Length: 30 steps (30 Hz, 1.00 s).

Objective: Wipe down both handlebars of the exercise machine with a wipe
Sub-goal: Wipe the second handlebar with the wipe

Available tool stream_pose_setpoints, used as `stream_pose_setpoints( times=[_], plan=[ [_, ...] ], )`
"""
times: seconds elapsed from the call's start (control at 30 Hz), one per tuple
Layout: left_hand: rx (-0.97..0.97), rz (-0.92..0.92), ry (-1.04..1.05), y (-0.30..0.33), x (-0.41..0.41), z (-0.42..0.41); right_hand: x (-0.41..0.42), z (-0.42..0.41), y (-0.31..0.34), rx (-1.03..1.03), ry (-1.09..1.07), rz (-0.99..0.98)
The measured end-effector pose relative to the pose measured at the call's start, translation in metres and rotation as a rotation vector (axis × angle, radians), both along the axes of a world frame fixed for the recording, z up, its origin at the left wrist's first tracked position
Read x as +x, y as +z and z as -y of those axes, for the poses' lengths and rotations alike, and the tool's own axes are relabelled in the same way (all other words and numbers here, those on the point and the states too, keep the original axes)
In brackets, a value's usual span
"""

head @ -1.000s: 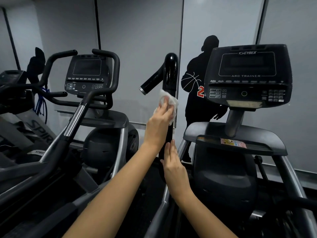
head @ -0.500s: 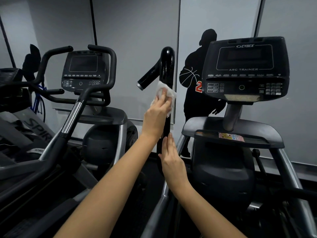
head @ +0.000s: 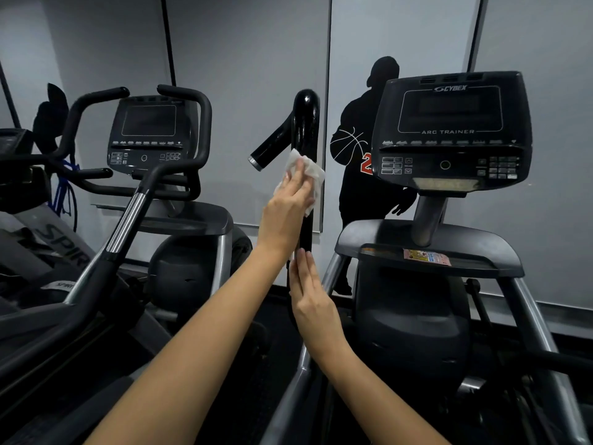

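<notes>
The glossy black left handlebar (head: 305, 123) of the Cybex arc trainer stands upright in the middle, with a short side grip (head: 269, 149) branching down to the left. My left hand (head: 287, 207) presses a crumpled white wipe (head: 310, 171) against the bar just below that branch. Lower down, my right hand (head: 309, 293) lies flat along the bar, fingers straight and together, with nothing in it. The machine's other handlebar is out of view.
The trainer's console (head: 449, 130) and grey tray (head: 426, 252) are to the right. A second machine with black handlebars (head: 192, 123) and a chrome-banded arm (head: 125, 220) stands close on the left. A grey wall with a basketball-player decal (head: 362, 175) is behind.
The view has shifted a little. My left hand and the wipe stay just below the side grip, moving only slightly on the bar. My right hand keeps its place lower down.
</notes>
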<state>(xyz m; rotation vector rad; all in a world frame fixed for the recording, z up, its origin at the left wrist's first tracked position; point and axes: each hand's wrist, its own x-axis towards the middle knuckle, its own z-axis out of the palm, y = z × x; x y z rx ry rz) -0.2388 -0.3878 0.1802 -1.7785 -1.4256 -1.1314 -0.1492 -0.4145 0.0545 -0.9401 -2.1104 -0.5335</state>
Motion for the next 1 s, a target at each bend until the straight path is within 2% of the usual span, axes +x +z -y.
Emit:
stream_pose_setpoints(
  times=[0.2,0.47,0.7,0.87,1.0],
  plan=[
    [-0.035,-0.078,-0.003,-0.044,-0.005,0.011,0.000,0.002,0.002,-0.064,0.025,-0.015],
    [0.028,-0.051,0.093,0.011,0.005,-0.002,-0.001,-0.001,-0.001,0.082,-0.104,0.038],
    [0.003,-0.183,0.105,-0.046,-0.004,0.011,-0.001,0.004,0.005,-0.048,-0.004,-0.002],
    [-0.032,0.069,0.085,-0.007,0.006,0.005,-0.001,0.003,0.005,0.020,-0.038,-0.009],
    [-0.032,0.141,0.066,-0.008,0.004,0.002,-0.002,0.003,0.004,0.013,-0.038,-0.009]
  ],
)
